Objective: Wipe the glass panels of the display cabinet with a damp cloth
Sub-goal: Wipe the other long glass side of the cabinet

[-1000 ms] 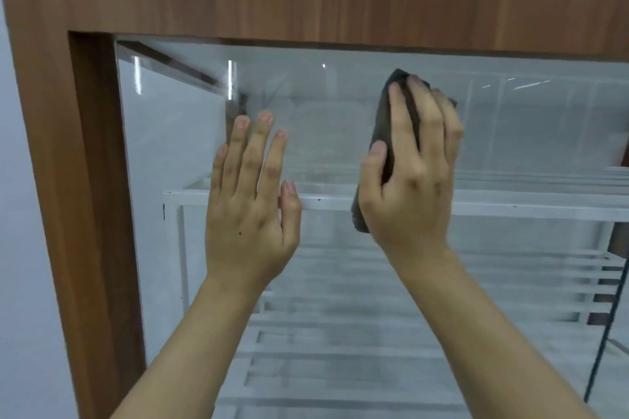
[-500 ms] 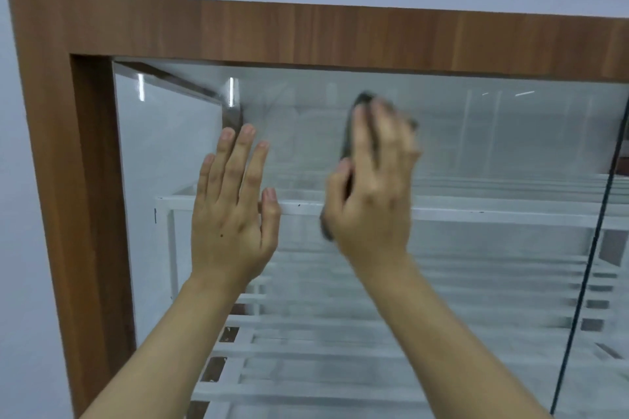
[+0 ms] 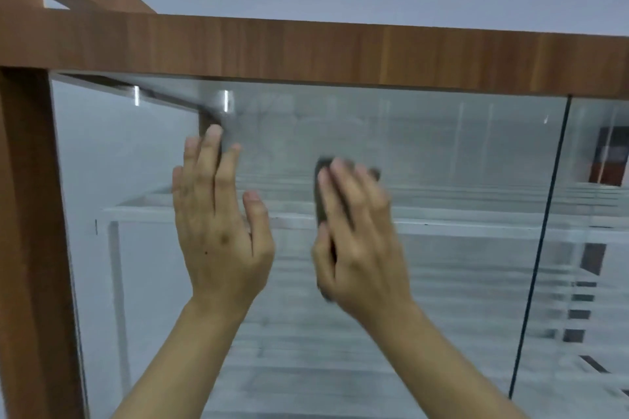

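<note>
A display cabinet with a brown wooden frame (image 3: 306,51) fills the view. Its front glass panel (image 3: 442,214) runs from the left post to a dark vertical seam on the right. My left hand (image 3: 218,224) lies flat on the glass with straight fingers, left of centre. My right hand (image 3: 357,241), blurred by motion, presses a dark cloth (image 3: 320,194) against the glass just right of the left hand. Only the cloth's left edge and top show past my fingers.
White shelves (image 3: 442,224) sit behind the glass. A second glass panel (image 3: 595,248) starts at the seam (image 3: 541,248) on the right. The wooden post (image 3: 30,248) bounds the panel on the left. A pale wall lies above the cabinet.
My right hand with the cloth has slid left and down across the glass, toward my left hand. The left hand has stayed flat on the glass. The view has tilted up and left.
</note>
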